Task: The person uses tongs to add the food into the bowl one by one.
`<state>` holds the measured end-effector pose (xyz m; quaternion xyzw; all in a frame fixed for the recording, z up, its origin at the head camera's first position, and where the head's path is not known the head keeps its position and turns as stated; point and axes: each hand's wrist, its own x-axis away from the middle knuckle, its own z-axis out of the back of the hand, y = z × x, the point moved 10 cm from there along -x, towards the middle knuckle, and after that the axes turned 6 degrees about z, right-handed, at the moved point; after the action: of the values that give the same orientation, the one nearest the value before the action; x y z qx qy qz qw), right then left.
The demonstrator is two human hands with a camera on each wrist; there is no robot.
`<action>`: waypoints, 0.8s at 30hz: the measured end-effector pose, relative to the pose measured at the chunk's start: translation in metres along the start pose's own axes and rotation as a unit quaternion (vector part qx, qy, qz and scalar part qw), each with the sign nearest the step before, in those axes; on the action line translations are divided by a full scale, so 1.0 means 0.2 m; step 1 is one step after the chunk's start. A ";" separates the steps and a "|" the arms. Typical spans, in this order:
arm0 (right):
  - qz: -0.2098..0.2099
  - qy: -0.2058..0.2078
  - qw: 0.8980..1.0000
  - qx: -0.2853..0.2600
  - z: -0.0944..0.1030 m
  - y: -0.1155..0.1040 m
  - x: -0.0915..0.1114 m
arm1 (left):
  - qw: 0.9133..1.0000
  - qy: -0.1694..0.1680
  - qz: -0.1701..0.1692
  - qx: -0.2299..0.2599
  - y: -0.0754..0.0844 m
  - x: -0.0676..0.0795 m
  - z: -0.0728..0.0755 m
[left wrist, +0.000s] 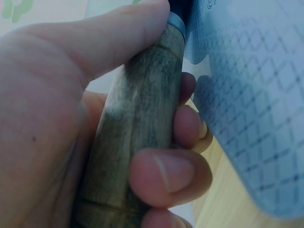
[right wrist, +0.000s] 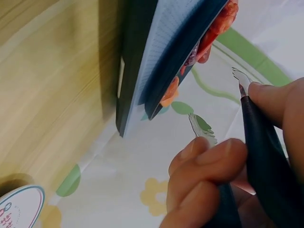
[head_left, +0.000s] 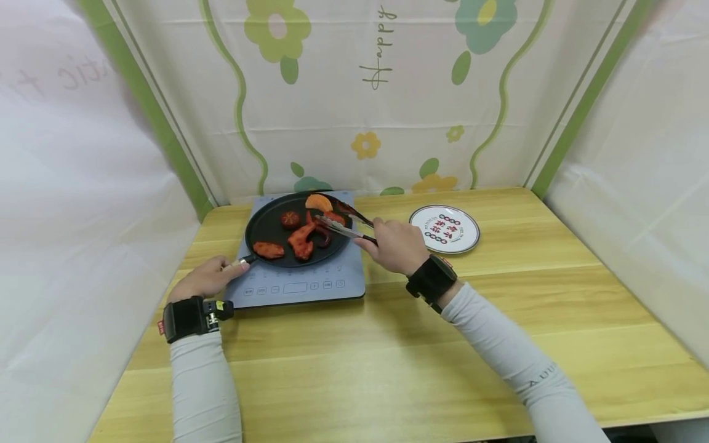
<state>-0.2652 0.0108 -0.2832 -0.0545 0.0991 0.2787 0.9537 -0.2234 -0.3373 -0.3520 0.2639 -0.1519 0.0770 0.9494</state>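
Observation:
My left hand (head_left: 207, 278) grips the wooden handle (left wrist: 137, 114) of a black frying pan (head_left: 266, 226), fingers wrapped round it. The pan sits on a pale blue induction cooker (head_left: 299, 295). My right hand (head_left: 399, 246) holds metal tongs (head_left: 339, 227) with dark grips (right wrist: 266, 156), their tips over the right side of the pan. In the pan lie a chicken wing (head_left: 268, 250), a larger reddish meat piece (head_left: 301, 241), a tomato slice (head_left: 290, 219), an orange half-round slice (head_left: 318, 202) and a curled dark red piece (head_left: 324, 237). Whether the tongs pinch any food is unclear.
A white plate (head_left: 468, 231) with red print and a dark rim rests on the wooden table (head_left: 388, 363), right of the cooker. Flower-printed cloth (head_left: 332, 111) hangs behind the table, and white cloth (head_left: 72, 184) stands along both sides.

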 end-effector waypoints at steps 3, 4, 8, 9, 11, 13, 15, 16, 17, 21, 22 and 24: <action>-0.009 -0.006 1.000 -0.002 -0.01 0.04 0.02 | 1.000 -0.002 0.002 0.000 0.00 0.00 0.00; -0.011 -0.006 1.000 -0.001 -0.01 0.05 0.03 | 1.000 -0.002 0.002 0.000 0.00 0.00 0.00; -0.017 -0.002 1.000 0.003 -0.02 0.10 0.06 | 1.000 -0.003 0.004 -0.001 -0.01 -0.01 0.00; -0.019 -0.001 1.000 0.003 -0.02 0.11 0.07 | 1.000 -0.004 0.004 -0.001 -0.01 -0.01 0.00; -0.023 0.002 1.000 0.002 -0.02 0.14 0.09 | 1.000 -0.004 0.006 -0.001 -0.01 -0.01 0.00; -0.025 0.004 1.000 0.001 -0.03 0.16 0.11 | 1.000 -0.005 0.006 -0.001 -0.01 -0.01 0.00; -0.028 0.006 1.000 -0.002 -0.03 0.18 0.13 | 1.000 -0.006 0.005 -0.001 -0.01 -0.01 0.00; -0.030 0.007 1.000 -0.003 -0.03 0.19 0.13 | 1.000 -0.006 0.006 0.000 -0.01 -0.01 0.00; -0.032 0.009 0.999 -0.005 -0.03 0.20 0.14 | 1.000 -0.005 0.006 0.000 -0.01 -0.01 -0.01; -0.037 0.008 0.999 -0.007 -0.04 0.24 0.17 | 1.000 -0.004 0.005 -0.001 -0.01 -0.01 0.00; -0.038 0.007 0.999 -0.007 -0.05 0.25 0.18 | 1.000 -0.004 0.006 -0.002 -0.01 -0.01 0.00; -0.039 0.005 0.999 -0.005 -0.05 0.26 0.19 | 1.000 -0.003 0.003 -0.003 -0.01 -0.01 0.00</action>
<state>-0.2642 0.0732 -0.3048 -0.0645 0.1003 0.2412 0.9631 -0.2247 -0.3395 -0.3535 0.2607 -0.1561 0.0783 0.9495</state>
